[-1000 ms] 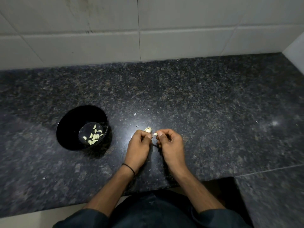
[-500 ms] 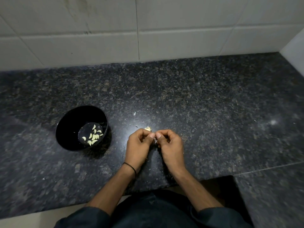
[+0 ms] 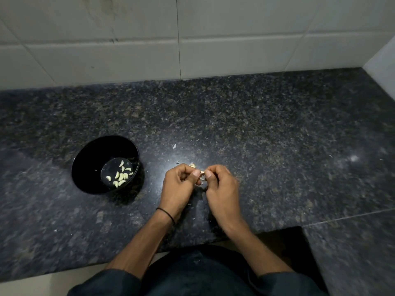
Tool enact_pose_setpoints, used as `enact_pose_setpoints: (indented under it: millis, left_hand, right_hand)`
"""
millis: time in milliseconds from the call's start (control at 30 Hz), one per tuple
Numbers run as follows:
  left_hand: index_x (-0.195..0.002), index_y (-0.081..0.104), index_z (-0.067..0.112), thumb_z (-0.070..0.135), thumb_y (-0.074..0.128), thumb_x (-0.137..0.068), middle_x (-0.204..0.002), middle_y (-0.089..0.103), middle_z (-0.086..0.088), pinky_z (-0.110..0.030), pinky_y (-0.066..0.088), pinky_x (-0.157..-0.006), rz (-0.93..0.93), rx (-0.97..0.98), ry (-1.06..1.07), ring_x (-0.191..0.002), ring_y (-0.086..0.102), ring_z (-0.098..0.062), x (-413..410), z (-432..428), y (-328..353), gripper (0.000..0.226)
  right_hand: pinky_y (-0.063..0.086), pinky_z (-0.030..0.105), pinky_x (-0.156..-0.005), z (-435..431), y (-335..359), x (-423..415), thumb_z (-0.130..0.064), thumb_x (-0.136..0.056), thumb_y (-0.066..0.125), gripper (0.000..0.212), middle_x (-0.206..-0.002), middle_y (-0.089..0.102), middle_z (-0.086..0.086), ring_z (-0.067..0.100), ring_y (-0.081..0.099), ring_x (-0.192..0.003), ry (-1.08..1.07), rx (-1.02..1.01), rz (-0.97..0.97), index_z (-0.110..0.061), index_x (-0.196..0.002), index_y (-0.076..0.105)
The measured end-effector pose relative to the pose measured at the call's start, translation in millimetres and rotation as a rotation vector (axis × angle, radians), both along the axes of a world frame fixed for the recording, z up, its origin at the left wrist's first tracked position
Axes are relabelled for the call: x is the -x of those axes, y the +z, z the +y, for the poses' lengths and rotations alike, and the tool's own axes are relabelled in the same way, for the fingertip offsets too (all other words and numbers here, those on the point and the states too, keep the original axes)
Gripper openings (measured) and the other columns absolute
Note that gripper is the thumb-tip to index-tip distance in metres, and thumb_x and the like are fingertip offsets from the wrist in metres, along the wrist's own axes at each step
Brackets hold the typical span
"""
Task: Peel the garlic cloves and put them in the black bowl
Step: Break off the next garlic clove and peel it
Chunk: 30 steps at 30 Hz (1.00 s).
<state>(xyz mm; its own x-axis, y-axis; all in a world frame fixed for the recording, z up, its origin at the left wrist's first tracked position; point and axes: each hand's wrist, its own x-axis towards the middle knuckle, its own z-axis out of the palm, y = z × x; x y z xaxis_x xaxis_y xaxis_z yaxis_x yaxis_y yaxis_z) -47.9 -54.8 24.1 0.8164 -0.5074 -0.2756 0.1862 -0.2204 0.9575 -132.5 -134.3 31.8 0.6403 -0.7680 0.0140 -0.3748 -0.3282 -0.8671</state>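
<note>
Left hand: on my feed the left hand [image 3: 178, 186] sits low in the middle of the view. Its fingers are curled in, and thumb and forefinger pinch the left end of a small garlic clove [image 3: 202, 172].
Right hand: the right hand [image 3: 222, 186] is right up against it, thumb tips nearly meeting. It is curled the same way and pinches the other end of that clove.
Garlic clove: I can see only a pale sliver between the two thumbs, held just above the counter [image 3: 277, 135]. I can't tell how much skin is on it.
Black bowl: over on the left, the black bowl [image 3: 85, 159] stands upright on the counter, well apart from the hands.
Peeled cloves: I count roughly ten pale peeled cloves [image 3: 120, 176] lying loose on the bowl's bottom, bunched toward its right side.
Wristband: there's a thin dark wristband [image 3: 166, 213] round the left wrist.
Skin flake: one small white skin flake [image 3: 174, 146] lies on the counter beyond the left hand.
Garlic lump: a pale garlic lump [image 3: 192, 165] lies just behind the left knuckles, partly hidden. I can't say whether it's cloves or skins.
Counter: it's dark speckled stone with a bright glare patch near the hands, and a seam crosses it on the right.
Tiled wall: a pale tiled wall [image 3: 235, 50] runs along the back and turns a corner at far right.
Sleeves: dark sleeves [image 3: 288, 283] show at the bottom edge.
</note>
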Motion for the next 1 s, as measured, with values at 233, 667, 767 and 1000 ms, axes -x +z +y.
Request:
enact_pose_setpoints:
  millis: [233, 667, 767, 1000]
  left_hand:
    - [-0.084, 0.067, 0.003, 0.003, 0.061, -0.097, -0.064, 0.067, 0.001, -0.015, 0.041, -0.052, 0.071, 0.102, -0.029, -0.054, 0.055, -0.004, 0, 2, 2, 0.015]
    - [-0.075, 0.061, 0.009, 0.008, 0.054, -0.101, -0.064, 0.057, -0.004, -0.014, 0.035, -0.046, 0.205, 0.069, -0.002, -0.053, 0.042, -0.009, 3, -1, -1, 0.027]
    - [-0.073, 0.063, 0.014, 0.012, 0.057, -0.1, -0.065, 0.058, -0.005, -0.035, 0.045, -0.062, 0.175, 0.043, 0.003, -0.063, 0.047, -0.023, 0, 1, -9, 0.028]
    - [-0.071, 0.055, 0.028, 0.029, 0.057, -0.092, -0.068, 0.064, 0.004, -0.043, 0.051, -0.07, -0.174, -0.116, -0.063, -0.068, 0.059, -0.023, -3, 6, -17, 0.02]
  right_hand:
    - [0.04, 0.028, -0.078, -4, 3, -1, -0.014, -0.101, 0.052, 0.009, -0.094, 0.056, -0.001, 0.014, 0.052, -0.087, 0.071, 0.114, 0.087, -0.012, -0.094, 0.058]
    - [0.041, 0.013, -0.068, -8, -8, 2, -0.016, -0.098, 0.059, 0.009, -0.09, 0.066, -0.001, 0.008, 0.06, -0.081, 0.07, -0.122, 0.097, -0.017, -0.09, 0.062]
    - [0.042, 0.006, -0.068, -9, -9, 2, -0.011, -0.096, 0.062, 0.007, -0.093, 0.068, -0.002, -0.001, 0.06, -0.076, 0.063, -0.183, 0.07, -0.016, -0.094, 0.065]
    - [0.047, 0.011, -0.069, -12, -3, 0, -0.023, -0.096, 0.066, 0.007, -0.088, 0.071, -0.007, 0.0, 0.064, -0.077, 0.046, -0.27, -0.032, -0.017, -0.094, 0.069]
